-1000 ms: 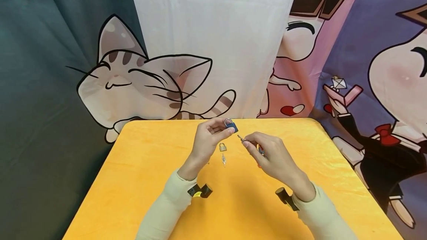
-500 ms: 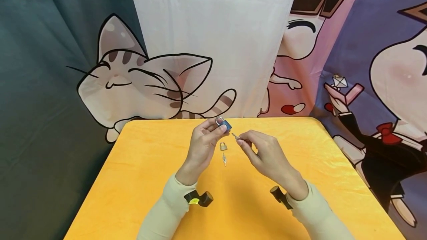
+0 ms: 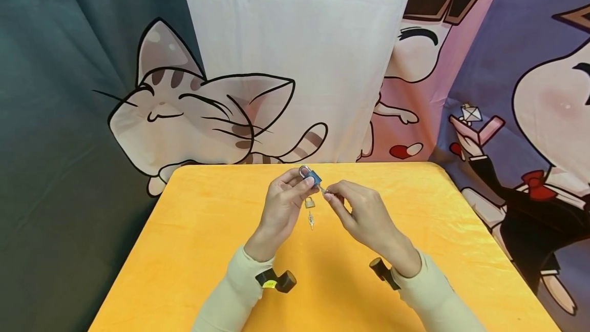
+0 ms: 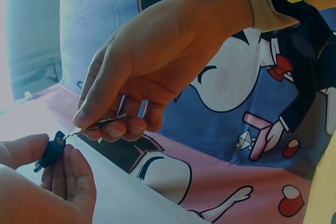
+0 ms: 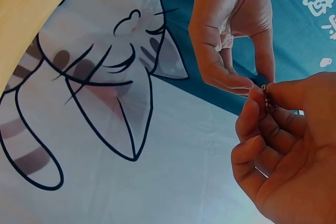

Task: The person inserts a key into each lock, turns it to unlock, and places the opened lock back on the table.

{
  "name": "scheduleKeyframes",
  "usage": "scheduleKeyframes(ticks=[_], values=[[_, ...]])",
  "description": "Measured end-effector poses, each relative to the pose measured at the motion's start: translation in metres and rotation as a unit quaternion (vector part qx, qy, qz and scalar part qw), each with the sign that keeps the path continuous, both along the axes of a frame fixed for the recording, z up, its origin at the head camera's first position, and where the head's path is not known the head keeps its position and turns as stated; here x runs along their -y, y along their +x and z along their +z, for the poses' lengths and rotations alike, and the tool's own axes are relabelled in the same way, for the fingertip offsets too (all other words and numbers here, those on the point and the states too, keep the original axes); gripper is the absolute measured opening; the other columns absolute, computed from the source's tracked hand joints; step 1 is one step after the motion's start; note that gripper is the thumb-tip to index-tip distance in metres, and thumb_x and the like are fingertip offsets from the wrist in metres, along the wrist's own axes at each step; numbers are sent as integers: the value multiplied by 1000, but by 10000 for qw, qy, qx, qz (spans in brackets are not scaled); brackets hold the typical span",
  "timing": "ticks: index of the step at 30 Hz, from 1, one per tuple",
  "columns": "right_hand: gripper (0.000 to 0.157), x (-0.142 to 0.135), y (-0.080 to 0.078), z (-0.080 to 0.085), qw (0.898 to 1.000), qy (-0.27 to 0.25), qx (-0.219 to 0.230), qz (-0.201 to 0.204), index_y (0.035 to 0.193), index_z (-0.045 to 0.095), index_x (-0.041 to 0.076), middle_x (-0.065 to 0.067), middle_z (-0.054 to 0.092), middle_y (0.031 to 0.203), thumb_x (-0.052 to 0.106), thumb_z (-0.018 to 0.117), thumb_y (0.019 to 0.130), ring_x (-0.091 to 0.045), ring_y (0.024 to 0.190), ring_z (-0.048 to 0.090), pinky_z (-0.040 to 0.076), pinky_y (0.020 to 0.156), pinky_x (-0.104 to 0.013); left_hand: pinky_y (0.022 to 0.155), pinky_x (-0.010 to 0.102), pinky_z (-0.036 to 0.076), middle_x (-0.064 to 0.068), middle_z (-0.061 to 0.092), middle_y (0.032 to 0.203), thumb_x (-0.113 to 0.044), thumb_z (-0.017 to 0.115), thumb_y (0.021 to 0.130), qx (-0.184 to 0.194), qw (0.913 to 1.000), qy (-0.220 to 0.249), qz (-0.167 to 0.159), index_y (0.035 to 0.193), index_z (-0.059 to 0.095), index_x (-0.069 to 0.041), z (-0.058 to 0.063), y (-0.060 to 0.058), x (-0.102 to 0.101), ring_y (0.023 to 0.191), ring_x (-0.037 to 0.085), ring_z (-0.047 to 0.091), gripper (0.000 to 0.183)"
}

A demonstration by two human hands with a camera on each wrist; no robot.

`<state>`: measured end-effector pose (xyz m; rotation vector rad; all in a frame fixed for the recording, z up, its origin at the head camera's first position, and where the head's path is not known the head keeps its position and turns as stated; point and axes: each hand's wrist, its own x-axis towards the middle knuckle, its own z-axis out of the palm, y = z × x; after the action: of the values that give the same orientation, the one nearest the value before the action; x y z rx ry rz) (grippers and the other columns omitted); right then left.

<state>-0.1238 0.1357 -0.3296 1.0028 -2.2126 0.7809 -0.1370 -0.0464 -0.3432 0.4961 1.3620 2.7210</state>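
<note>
We hold a blue padlock aloft and tilted, silver shackle uppermost; our small metal key meets its opposite end, insertion depth unclear.

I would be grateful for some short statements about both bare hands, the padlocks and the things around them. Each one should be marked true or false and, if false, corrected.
1. The left hand holds a blue rectangular padlock with a silvery shackle. True.
2. The small metal key at this padlock is also held by the left hand. False: the right hand pinches it.
3. A small gold-coloured padlock lies on the yellow table. True.
4. The slim silvery item, probably a key, lies on the far side of the gold-coloured padlock. False: it lies on the near side.
5. The cloth backdrop shows a striped cartoon cat. True.
</note>
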Motion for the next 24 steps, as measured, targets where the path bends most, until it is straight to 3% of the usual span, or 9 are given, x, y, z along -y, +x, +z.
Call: scheduleKeyframes(ticks=[14,24], values=[[5,1,-1,-4,9995,-128,-252,136,94,68,7,1,67,80,5,69,89,-3,60,49,45,55,-16,83,22,55,-2,66,94,0,66,88,-244,9972,-541,456,101,61,-7,-5,6,-4,85,10,64,15],[3,3,2,-5,9991,-355,142,182,94,67,9,5,59,73,9,64,94,-3,61,45,40,57,-13,75,20,53,-2,67,94,-3,69,89,-265,9960,-686,503,102,63,-7,-7,9,-7,82,12,64,15]])
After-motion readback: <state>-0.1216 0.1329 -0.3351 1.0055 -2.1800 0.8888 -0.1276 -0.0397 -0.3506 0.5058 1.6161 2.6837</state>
